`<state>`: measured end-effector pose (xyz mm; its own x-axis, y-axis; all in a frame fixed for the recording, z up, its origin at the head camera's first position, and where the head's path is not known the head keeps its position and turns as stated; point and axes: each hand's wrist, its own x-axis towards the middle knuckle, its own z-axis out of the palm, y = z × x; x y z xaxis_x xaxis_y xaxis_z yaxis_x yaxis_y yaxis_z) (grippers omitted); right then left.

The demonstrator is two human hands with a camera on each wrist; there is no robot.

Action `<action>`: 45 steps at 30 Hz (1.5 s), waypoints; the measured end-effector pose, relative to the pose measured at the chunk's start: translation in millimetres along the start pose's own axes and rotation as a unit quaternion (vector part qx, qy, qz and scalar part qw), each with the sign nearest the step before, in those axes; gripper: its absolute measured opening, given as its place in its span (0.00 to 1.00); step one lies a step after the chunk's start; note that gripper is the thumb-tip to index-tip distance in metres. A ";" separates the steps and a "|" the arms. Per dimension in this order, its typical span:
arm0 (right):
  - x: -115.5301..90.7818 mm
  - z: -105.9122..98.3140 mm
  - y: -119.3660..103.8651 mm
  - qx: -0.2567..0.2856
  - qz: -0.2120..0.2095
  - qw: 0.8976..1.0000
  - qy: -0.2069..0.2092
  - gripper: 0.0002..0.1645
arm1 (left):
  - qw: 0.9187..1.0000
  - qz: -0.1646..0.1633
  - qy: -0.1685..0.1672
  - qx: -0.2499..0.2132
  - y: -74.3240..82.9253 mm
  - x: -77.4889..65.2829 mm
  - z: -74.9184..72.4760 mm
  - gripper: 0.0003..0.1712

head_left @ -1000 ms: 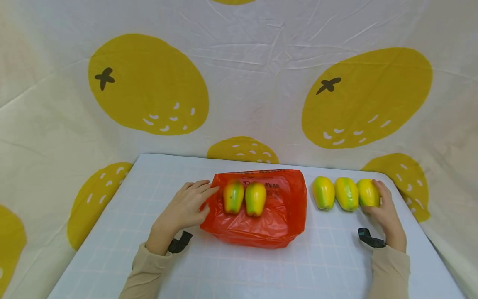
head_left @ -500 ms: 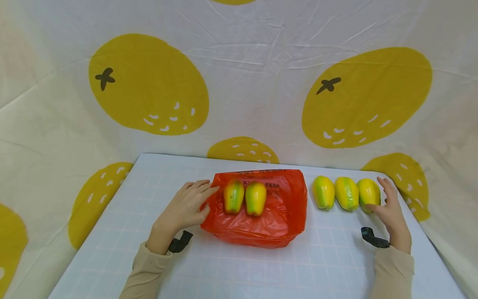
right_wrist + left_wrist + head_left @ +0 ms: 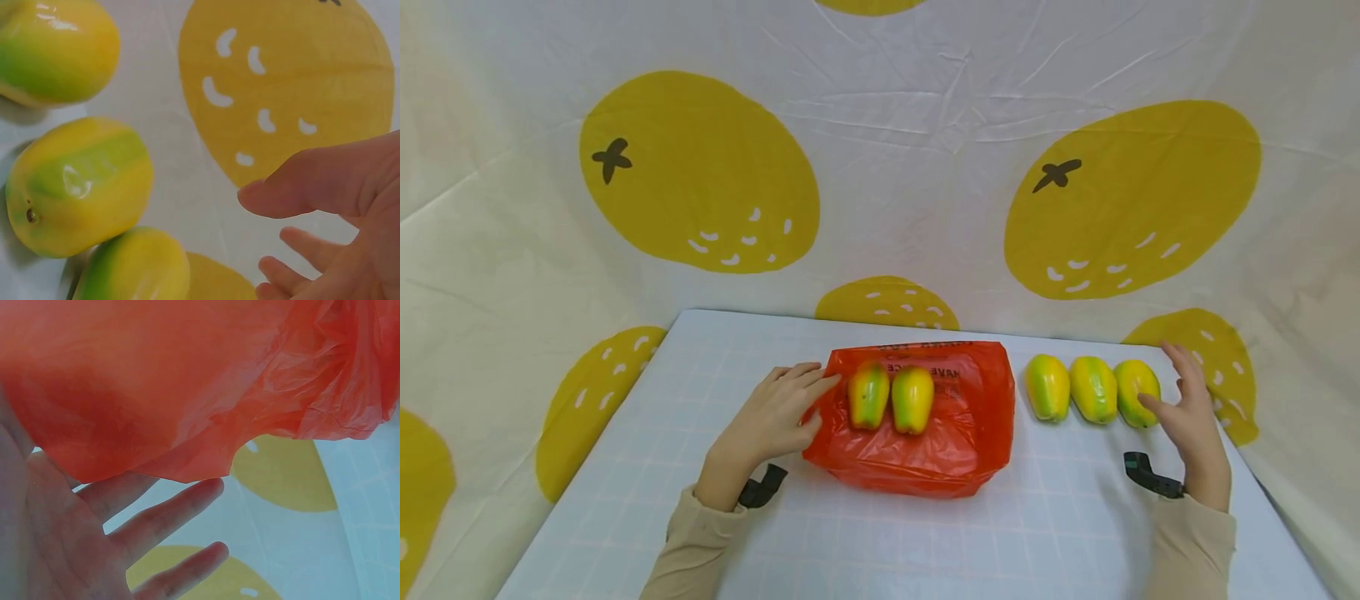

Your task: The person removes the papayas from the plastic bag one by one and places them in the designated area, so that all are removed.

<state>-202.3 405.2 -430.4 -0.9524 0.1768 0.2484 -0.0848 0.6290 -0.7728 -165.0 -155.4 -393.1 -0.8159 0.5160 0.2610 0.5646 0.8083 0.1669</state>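
A red plastic bag (image 3: pixel 955 454) lies spread in the middle of the table. On it sit two yellow-green fruits, a left one (image 3: pixel 869 395) and a right one (image 3: pixel 913 400), shaped like small papayas. My left hand (image 3: pixel 775 412) is at the bag's left edge, fingers extended; in the left wrist view the red film (image 3: pixel 156 394) hangs over part of the fingers (image 3: pixel 181 512). Three more such fruits stand in a row right of the bag: left (image 3: pixel 1047 387), middle (image 3: pixel 1093 390) and right (image 3: pixel 1138 392). Beside the right one, my right hand (image 3: pixel 1195 421) hovers with spread fingers, holding nothing.
White table (image 3: pixel 925 550) with a faint grid. Behind and around it hangs a pale cloth (image 3: pixel 917 167) printed with large yellow fruits. Black wrist mounts (image 3: pixel 1150 479) stick out beside both wrists.
My right hand has let go of the rightmost fruit and drawn back to the right, fingers spreading. The fruit stays in the row. My left hand and the bag look unchanged.
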 end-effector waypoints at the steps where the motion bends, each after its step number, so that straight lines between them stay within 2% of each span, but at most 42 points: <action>1: -0.1 0.0 -2.8 -0.001 -0.003 1.000 0.002 0.50 | 1.000 0.000 -0.001 0.000 0.1 0.0 0.0 0.29; 8: -1.9 0.6 -22.2 -0.002 -0.038 0.999 0.010 0.50 | 1.000 -0.007 -0.004 -0.004 0.0 -0.5 0.9 0.29; 13: -5.0 1.8 -38.3 -0.007 -0.046 0.999 0.001 0.49 | 1.000 -0.002 0.002 -0.002 -1.3 -0.9 2.1 0.29; 19: -7.1 3.5 -54.4 -0.004 -0.076 0.997 -0.008 0.48 | 1.000 0.001 0.001 -0.002 -1.9 -0.3 2.1 0.29; 34: -13.8 18.9 -95.2 0.006 -0.123 0.992 0.014 0.44 | 1.000 -0.001 0.000 -0.003 -1.2 -0.5 2.6 0.29; 45: -20.1 28.8 -118.6 0.050 -0.106 0.993 0.018 0.41 | 1.000 0.006 0.005 0.002 -2.8 -0.8 4.1 0.29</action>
<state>-181.6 305.3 -360.6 -0.8989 0.0761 0.4314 -0.3130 0.5776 -0.7539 -166.5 -157.0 -397.6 -0.8078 0.5223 0.2731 0.5736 0.8033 0.1604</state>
